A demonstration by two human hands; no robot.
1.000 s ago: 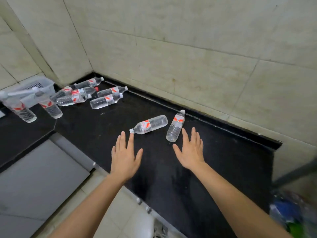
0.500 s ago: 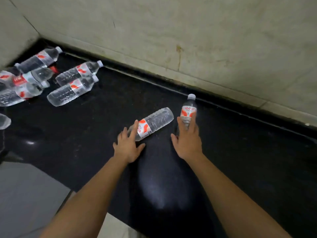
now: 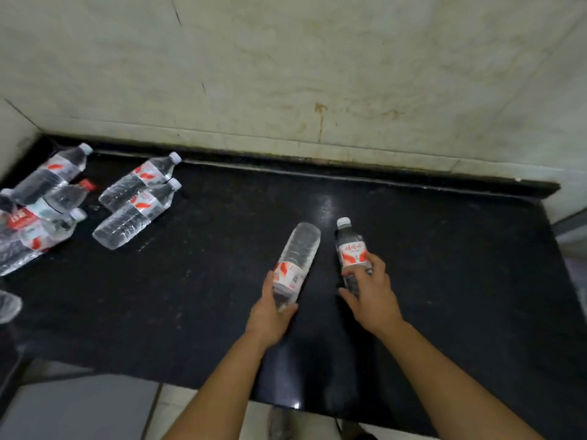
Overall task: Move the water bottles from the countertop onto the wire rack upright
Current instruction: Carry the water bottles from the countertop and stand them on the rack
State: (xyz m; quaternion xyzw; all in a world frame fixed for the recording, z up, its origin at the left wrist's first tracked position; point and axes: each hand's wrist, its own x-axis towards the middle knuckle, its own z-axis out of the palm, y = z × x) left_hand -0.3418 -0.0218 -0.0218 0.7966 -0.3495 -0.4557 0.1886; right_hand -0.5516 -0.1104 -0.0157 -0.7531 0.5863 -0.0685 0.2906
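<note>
My left hand [image 3: 271,314] grips a clear water bottle [image 3: 298,252] with a red and white label by its neck end, its base pointing away from me. Just to the right, my right hand [image 3: 370,292] grips a second bottle [image 3: 349,246] around its lower body, white cap pointing toward the wall. Both bottles are over the black countertop [image 3: 444,281]. Several more bottles lie on their sides at the far left, among them a pair [image 3: 136,201] side by side and a heap [image 3: 41,204] in the corner. The wire rack is out of view.
A tiled wall [image 3: 317,74] runs along the back of the countertop and turns the corner at the left. The counter's right end [image 3: 552,223] stops short of a grey edge. Pale floor tiles [image 3: 178,408] and a grey panel [image 3: 79,408] lie below the front edge.
Both hands have closed around their bottles. The left bottle has swung from lying crosswise to pointing away from me, and the camera has come closer to the counter.
</note>
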